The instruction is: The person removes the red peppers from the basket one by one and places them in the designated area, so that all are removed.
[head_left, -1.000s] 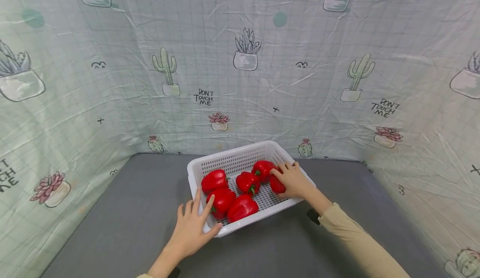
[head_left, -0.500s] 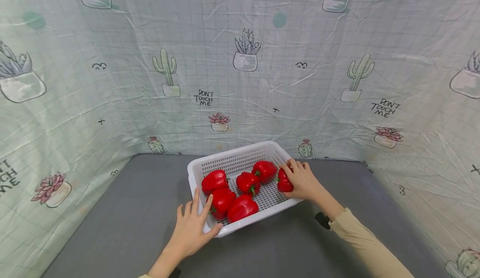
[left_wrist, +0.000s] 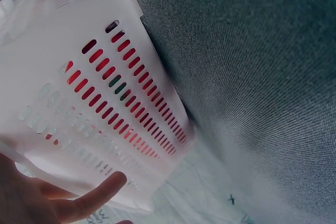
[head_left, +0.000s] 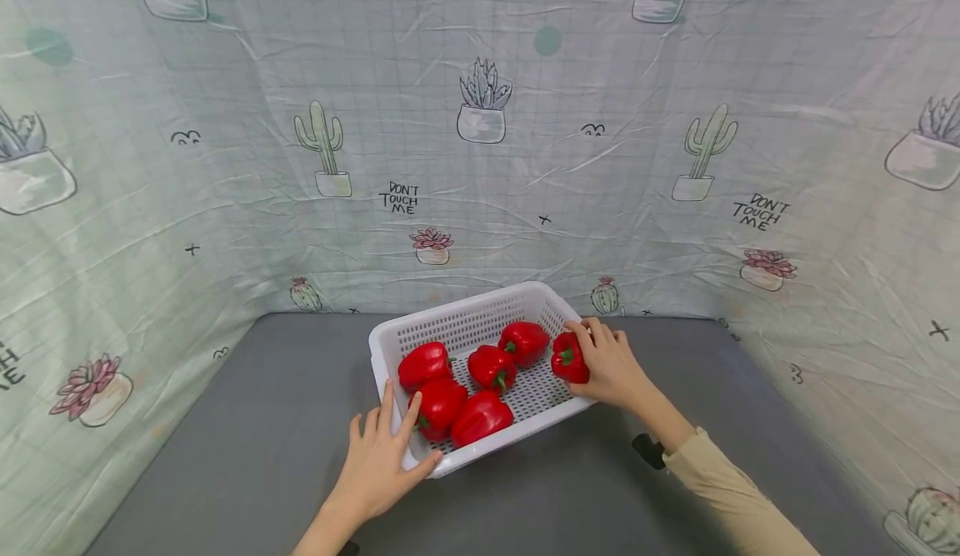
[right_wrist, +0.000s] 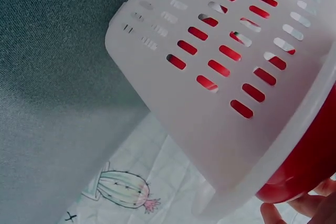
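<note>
A white slotted plastic basket [head_left: 517, 437] stands at an angle on the table, with several red bell peppers lying in it. At its right end my right hand [head_left: 611, 370] grips one red bell pepper [head_left: 567, 359], whose green stem faces left; in the right wrist view this pepper [right_wrist: 307, 158] shows above the rim, with fingertips [right_wrist: 310, 205] against it. Over the basket's left front corner lies my left hand [head_left: 375, 466], its fingers spread and fairly straight. The left wrist view has one finger [left_wrist: 100, 195] extended in front of the slotted side wall [left_wrist: 68, 35].
Two peppers, a middle one [head_left: 492, 368] and a back one [head_left: 524, 343], lie left of the gripped one. Others crowd the left end, such as a front pepper [head_left: 482, 418]. A cactus-print cloth [head_left: 480, 181] closes off the back and sides of the grey table [head_left: 247, 456].
My right hand has moved to the right, bringing its pepper away from the back one to the basket's right end. My left hand stays at the left front corner. The head view has shifted slightly.
</note>
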